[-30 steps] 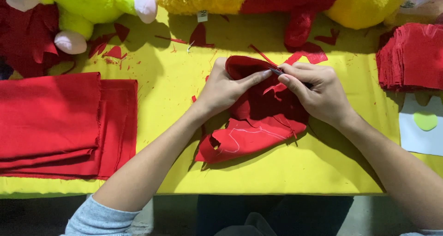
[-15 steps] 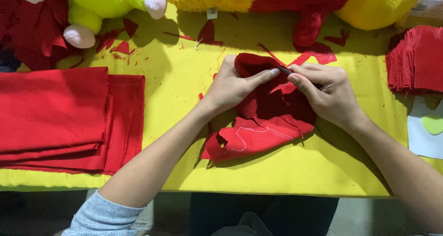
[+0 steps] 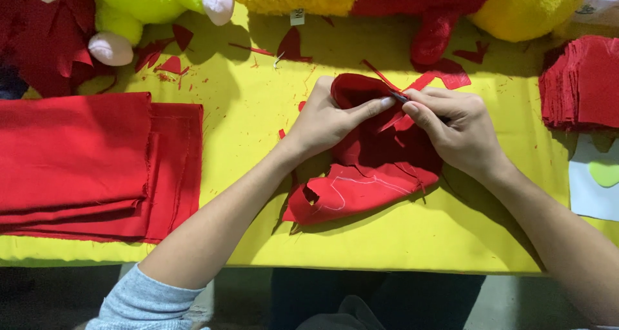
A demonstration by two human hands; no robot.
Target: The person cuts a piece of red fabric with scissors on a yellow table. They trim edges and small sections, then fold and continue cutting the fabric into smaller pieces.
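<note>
A red fabric piece [image 3: 367, 175] with a pale chalk outline drawn on it is spread near the middle of the yellow bench [image 3: 400, 240], its upper part bunched up between both hands. The fabric's top fold is pinched by the left hand [image 3: 329, 120], fingers closed over it and the forefinger stretched toward three o'clock. A thin dark tool [image 3: 401, 98], too small to be identified for certain, is gripped by the right hand [image 3: 458, 133], closed around it, its tip set against the fabric edge just beside the left forefinger.

A narrow red offcut [image 3: 442, 80] is seen at twelve o'clock of the right hand. A folded stack of red cloth [image 3: 90, 165] is laid at nine o'clock of the fabric piece, well apart from it. A pile of cut red pieces [image 3: 580, 85] is found at three o'clock, with a white card bearing a green shape [image 3: 596, 185] below it. Plush toys are lined up at twelve o'clock: a green one [image 3: 142, 7] and a yellow and red one [image 3: 412, 1], with red scraps [image 3: 169, 56] scattered beneath them.
</note>
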